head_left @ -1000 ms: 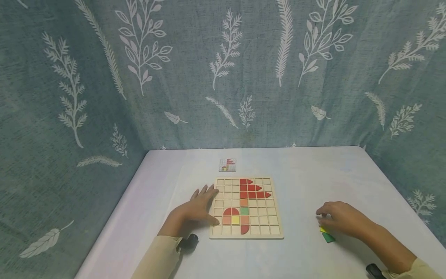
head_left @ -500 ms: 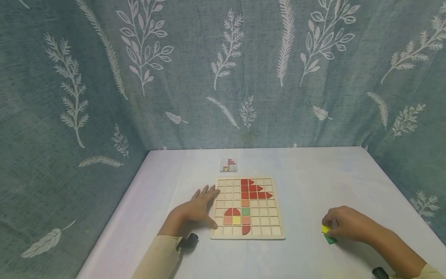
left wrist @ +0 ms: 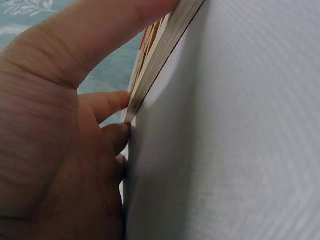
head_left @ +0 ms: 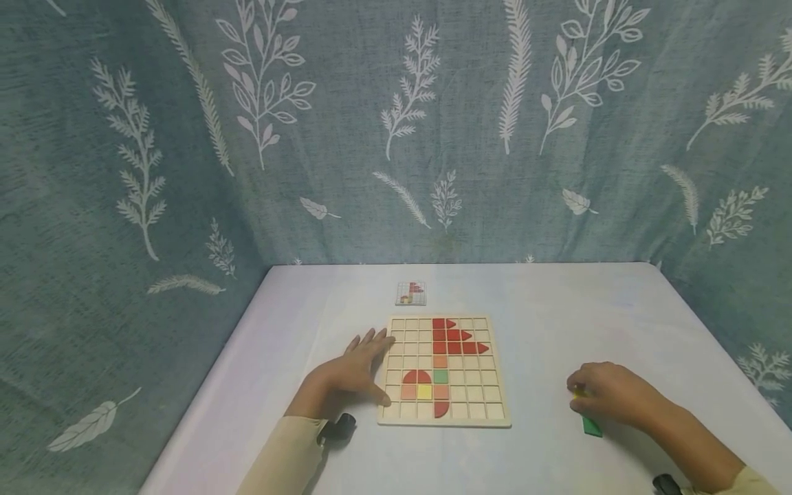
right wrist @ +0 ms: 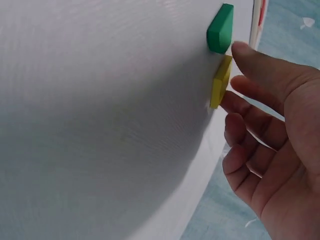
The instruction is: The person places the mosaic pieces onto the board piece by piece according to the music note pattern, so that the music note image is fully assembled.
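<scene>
A square wooden grid board [head_left: 476, 405] holds red, orange, green and yellow tiles. My left hand [head_left: 354, 372] lies at its left edge, fingers spread and fairly straight, with thumb and fingertips touching the rim; the board's side [left wrist: 150, 75] shows in the left wrist view. To the right of the board, my right hand [head_left: 612, 392] pinches a small yellow tile [right wrist: 220, 85] at the tabletop between thumb and fingers. In the head view the hand mostly hides this yellow tile. Close beside it lies a green tile [right wrist: 221, 29], apart from the fingers.
A small pattern card [head_left: 411, 293] lies behind the board, printed with a coloured figure on a grid. A white cloth [head_left: 544, 309] covers the table. Leaf-printed curtains [head_left: 346, 124] hang behind and at both sides.
My right hand has closed in on the yellow tile and shifted slightly away from the green tile. The left hand stays at the board's edge. The head view has shifted slightly.
</scene>
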Tool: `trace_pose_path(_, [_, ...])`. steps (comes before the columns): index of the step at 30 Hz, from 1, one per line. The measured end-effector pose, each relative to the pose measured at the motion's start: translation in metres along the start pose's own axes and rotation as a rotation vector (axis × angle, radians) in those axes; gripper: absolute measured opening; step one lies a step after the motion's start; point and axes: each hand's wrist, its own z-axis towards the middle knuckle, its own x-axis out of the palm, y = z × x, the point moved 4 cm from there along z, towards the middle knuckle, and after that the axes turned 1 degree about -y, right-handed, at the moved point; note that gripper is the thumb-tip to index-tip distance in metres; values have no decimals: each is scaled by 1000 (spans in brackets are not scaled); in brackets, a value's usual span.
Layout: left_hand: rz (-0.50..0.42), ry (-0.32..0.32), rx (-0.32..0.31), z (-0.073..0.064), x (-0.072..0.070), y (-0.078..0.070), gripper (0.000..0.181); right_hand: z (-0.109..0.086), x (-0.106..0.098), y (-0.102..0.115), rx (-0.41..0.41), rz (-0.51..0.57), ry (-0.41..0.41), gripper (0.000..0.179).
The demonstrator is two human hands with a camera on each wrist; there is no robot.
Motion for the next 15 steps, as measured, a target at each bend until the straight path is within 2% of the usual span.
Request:
trace_pose_path(8, [11, -11, 2, -3, -5, -3, 129, 5, 0, 3, -33, -22, -12, 18])
trace_pose_path(15, [-3, -5, 11, -2, -2, -1, 129, 20, 6, 38, -113, -28, -99, 18])
